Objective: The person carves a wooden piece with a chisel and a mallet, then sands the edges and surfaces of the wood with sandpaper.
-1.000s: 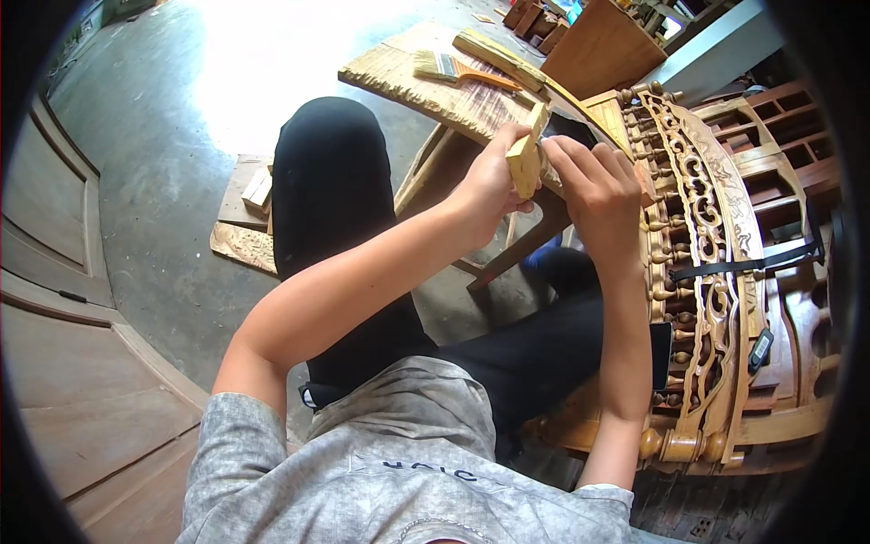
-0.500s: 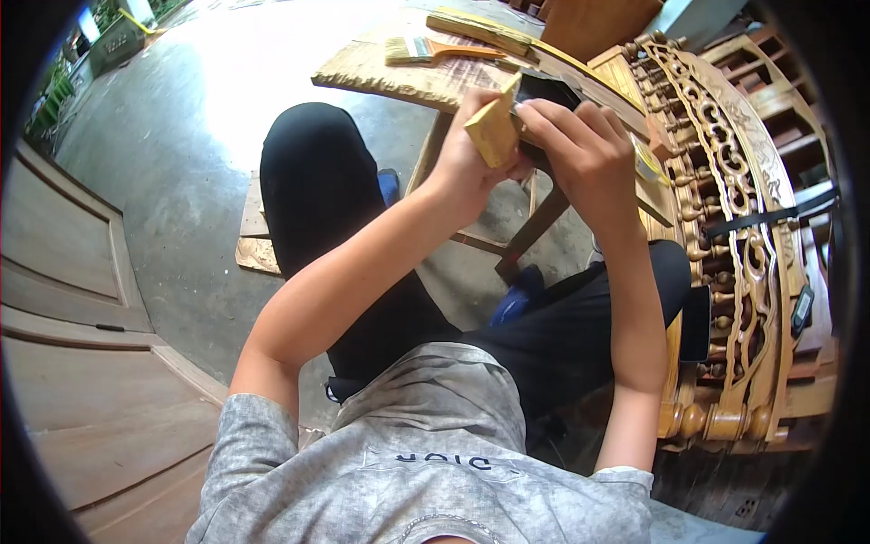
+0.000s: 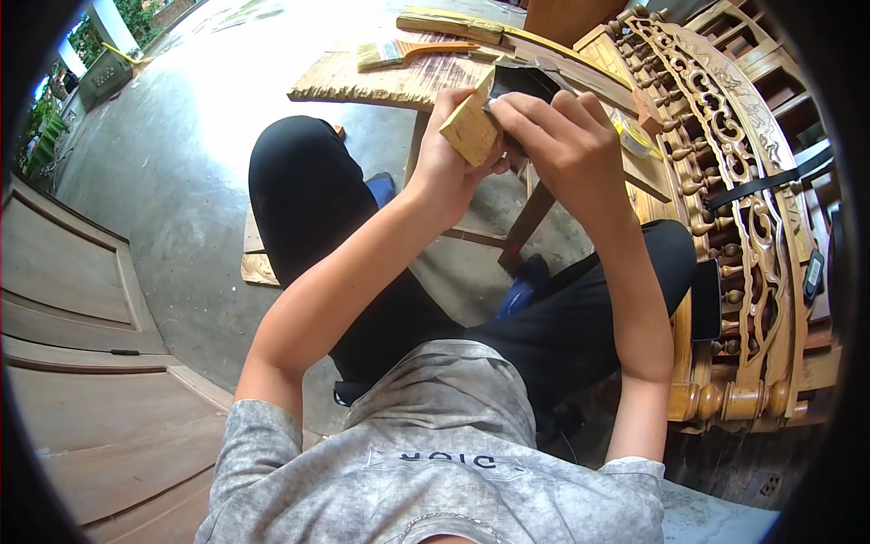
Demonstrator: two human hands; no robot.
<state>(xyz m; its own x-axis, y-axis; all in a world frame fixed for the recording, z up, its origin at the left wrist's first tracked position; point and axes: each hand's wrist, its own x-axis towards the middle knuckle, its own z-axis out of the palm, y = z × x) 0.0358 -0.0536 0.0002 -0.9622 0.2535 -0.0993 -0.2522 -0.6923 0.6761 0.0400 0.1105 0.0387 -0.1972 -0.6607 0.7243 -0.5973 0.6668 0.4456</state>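
Observation:
My left hand is closed around a short yellowish block of wood, which is held tilted above my lap. Against the block's right side, my right hand pinches a black sheet that looks like sandpaper. Its fingertips press near the block's edge, and part of the sheet is hidden behind them. Just beyond both hands lies a rough-edged wooden board with a paintbrush on it, its handle orange and its bristles pale.
Long wooden strips lie at the board's far side. A yellow and clear round item rests to the right of my right hand. Carved wooden furniture fills the right side. Wooden panels stand at left.
The view has shifted slightly, so the board and hands sit a little further left. Both hands keep the same hold on the block and the black sheet.

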